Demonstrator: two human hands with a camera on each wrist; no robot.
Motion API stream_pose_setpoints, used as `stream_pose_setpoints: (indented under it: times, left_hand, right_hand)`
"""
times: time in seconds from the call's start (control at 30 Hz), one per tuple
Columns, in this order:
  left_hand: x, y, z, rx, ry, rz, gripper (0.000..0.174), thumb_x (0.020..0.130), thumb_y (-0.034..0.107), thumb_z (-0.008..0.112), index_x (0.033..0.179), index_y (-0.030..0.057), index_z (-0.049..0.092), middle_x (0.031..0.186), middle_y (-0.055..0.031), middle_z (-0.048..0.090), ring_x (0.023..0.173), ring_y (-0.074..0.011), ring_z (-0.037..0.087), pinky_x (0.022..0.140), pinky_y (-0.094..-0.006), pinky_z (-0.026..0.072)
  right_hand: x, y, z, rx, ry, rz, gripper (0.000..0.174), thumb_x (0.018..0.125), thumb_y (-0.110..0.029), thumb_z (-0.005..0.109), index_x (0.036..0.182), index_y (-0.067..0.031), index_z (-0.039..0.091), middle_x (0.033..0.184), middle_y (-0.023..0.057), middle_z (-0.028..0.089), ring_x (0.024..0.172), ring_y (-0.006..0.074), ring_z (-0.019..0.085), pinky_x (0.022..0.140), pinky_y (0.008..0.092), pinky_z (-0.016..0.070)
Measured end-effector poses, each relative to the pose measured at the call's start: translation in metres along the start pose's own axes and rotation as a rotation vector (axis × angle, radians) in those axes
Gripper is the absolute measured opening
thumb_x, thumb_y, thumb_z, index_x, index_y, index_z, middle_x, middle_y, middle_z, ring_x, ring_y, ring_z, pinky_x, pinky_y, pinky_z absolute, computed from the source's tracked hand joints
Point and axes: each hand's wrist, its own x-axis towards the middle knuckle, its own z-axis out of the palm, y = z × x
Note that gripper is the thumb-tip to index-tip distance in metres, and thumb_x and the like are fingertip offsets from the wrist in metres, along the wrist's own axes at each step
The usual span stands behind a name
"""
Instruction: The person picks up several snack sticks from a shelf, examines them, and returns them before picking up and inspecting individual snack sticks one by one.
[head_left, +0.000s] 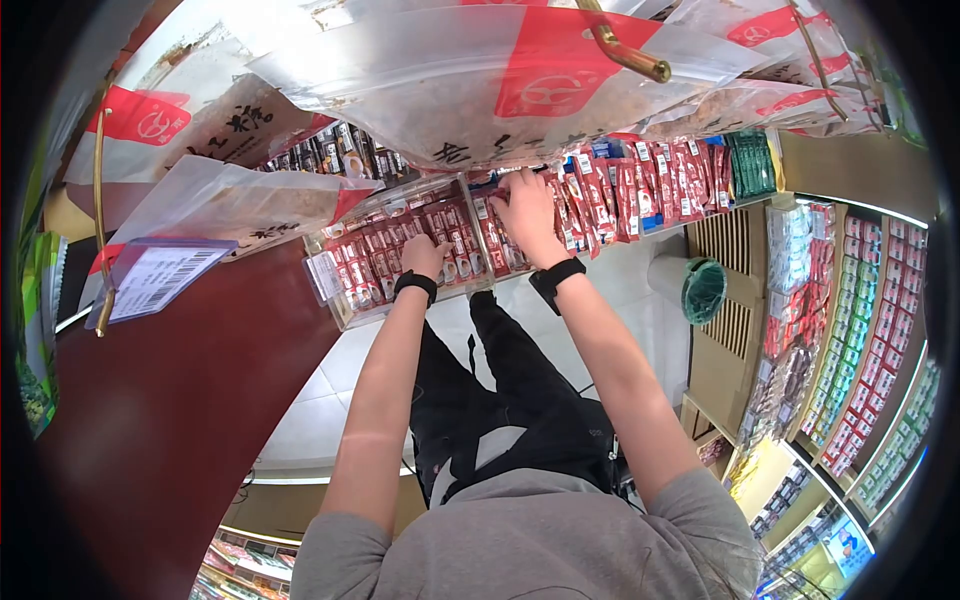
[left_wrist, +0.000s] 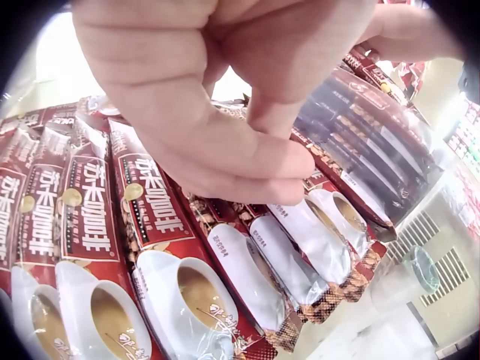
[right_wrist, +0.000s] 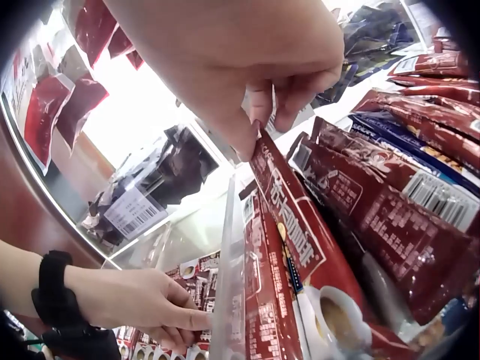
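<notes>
Red coffee packets (head_left: 365,262) stand in rows in a clear bin, and my left hand (head_left: 425,257) is over them. In the left wrist view, the bent fingers of my left hand (left_wrist: 217,112) rest at the tops of upright packets (left_wrist: 154,217); no packet shows clearly gripped. Across the clear divider (right_wrist: 229,277), my right hand (right_wrist: 247,60) pinches the top corner of a red packet (right_wrist: 296,225) between thumb and finger. That packet stands tilted beside other red packets (right_wrist: 390,217). In the head view my right hand (head_left: 527,215) is right of the left one.
Large hanging bags (head_left: 400,100) and metal hooks (head_left: 635,60) fill the space above and in front of the hands. A dark red panel (head_left: 200,370) lies to the left. A bin with a green liner (head_left: 704,290) and stocked shelves (head_left: 860,330) stand to the right.
</notes>
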Motion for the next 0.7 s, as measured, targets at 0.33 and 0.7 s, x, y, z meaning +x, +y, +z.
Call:
stream_pose_setpoints:
  times: [0.33,0.7]
  left_hand:
    - [-0.008,0.001,-0.018,-0.079,-0.098,-0.018,0.037,0.070,0.034,0.062,0.059,-0.0009,0.062,0.051,-0.0113,0.057,0.049,-0.0216,0.058,0.057,-0.0312,0.0473]
    - [-0.011,-0.010,-0.036,-0.217,-0.112,-0.016,0.029,0.079,0.028,0.052,0.080,0.0009,0.063,0.069,-0.0095,0.062,0.066,-0.0156,0.060,0.063,-0.0287,0.0461]
  right_hand:
    - [-0.001,0.015,-0.038,0.474,0.040,0.149,0.010,0.070,-0.011,0.060,0.074,-0.0018,0.058,0.066,0.0118,0.058,0.062,0.0251,0.055,0.059,0.0328,0.0436]
    - [-0.006,-0.026,-0.025,0.790,-0.125,0.153,0.014,0.073,-0.011,0.060,0.082,0.0007,0.059,0.067,0.0108,0.060,0.057,0.0148,0.055,0.055,0.0248,0.0416]
